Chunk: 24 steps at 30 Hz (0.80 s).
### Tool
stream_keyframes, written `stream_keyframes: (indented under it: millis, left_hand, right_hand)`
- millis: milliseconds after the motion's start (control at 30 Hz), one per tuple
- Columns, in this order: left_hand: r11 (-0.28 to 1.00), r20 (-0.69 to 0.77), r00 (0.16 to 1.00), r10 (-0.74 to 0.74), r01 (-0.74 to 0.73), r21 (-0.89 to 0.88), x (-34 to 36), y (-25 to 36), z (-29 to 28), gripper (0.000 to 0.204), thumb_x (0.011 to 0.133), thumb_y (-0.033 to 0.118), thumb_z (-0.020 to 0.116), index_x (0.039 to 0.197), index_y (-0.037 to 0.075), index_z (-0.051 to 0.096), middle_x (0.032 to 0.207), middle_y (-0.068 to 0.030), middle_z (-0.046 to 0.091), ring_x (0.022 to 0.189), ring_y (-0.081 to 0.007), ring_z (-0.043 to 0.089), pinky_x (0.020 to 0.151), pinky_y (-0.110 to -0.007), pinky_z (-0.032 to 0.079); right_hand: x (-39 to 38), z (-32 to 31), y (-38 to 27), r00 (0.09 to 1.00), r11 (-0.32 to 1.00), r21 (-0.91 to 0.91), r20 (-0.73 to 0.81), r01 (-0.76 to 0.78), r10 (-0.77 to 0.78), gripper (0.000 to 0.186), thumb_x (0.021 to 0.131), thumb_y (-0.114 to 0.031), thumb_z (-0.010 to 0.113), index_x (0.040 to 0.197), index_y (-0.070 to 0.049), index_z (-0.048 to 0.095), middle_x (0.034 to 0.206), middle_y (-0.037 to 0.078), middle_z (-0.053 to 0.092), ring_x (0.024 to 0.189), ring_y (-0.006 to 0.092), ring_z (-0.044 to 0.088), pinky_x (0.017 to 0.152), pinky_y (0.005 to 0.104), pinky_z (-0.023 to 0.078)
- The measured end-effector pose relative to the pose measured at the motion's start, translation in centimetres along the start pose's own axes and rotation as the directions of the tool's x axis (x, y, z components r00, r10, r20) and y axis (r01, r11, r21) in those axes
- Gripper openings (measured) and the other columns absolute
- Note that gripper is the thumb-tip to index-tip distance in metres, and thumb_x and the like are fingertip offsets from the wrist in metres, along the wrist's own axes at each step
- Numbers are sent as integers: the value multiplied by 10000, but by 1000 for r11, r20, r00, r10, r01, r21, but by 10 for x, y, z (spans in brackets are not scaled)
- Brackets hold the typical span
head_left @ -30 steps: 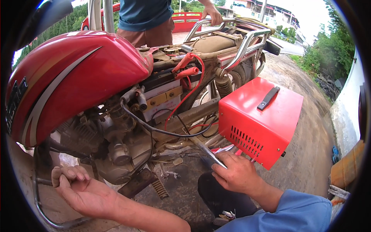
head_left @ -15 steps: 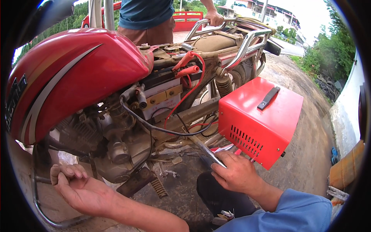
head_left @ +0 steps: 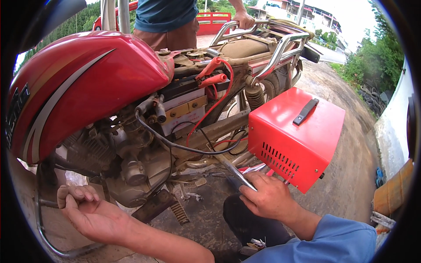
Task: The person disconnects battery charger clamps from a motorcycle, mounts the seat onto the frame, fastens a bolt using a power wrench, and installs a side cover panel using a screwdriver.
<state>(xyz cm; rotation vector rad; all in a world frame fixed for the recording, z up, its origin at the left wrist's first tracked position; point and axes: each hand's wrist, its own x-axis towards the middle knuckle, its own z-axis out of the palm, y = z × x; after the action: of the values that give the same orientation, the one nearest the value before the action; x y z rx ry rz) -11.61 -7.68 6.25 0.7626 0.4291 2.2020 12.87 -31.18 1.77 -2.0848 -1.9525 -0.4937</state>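
Note:
My right hand (head_left: 269, 195) is closed around the end of a chromed lever (head_left: 237, 172) on the side of a red motorcycle. Palm up, my left hand (head_left: 94, 215) rests near the front guard bar (head_left: 41, 228), fingers loosely curled and nothing visible in it. The red fuel tank (head_left: 96, 83) fills the upper left. Below it is the dusty engine (head_left: 127, 162). Two red clamps (head_left: 210, 73) are near the battery (head_left: 184, 113) in the open frame. A black clamp (head_left: 153, 107) with a black cable sits at its left. A red box with vents and a handle (head_left: 294, 131) stands right of the lever.
Across the motorcycle a person in a blue shirt (head_left: 166, 17) rests a hand on the chrome rear rack (head_left: 285, 48). A footrest pedal (head_left: 180, 212) juts out by my forearm. A white curved panel (head_left: 394, 127) and a rusty pipe (head_left: 392, 188) stand at the right edge.

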Motion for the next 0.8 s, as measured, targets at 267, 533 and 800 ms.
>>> stream_keyframes:
  millis: [267,533,800]
  left_hand:
    - [1000,-1,1000,-18,18,-6,-3,-1,4,195,1001,96,506,1119,-21,607,786,-14,530,680,-105,441,624,-237,349]
    - [1000,17,1000,-21,21,-17,-3,-3,4,191,998,91,498,1110,-17,608,796,-19,525,681,-109,439,626,-242,350]
    - [999,24,999,-21,22,-23,-3,-5,3,190,1000,91,491,1103,-16,610,801,-18,528,682,-110,435,622,-240,344]
  right_hand:
    - [0,1,0,1000,1000,-2,-11,-4,4,188,843,-245,754,904,-90,666,1136,152,689,994,283,714,758,377,602]
    - [1,0,-1,1000,1000,-4,-2,-16,16,192,835,-241,760,902,-88,665,1132,147,688,1010,287,709,766,377,602]
    - [0,1,-1,1000,1000,-7,-6,-14,14,197,840,-244,758,925,-88,674,1145,156,686,1028,294,708,779,385,604]
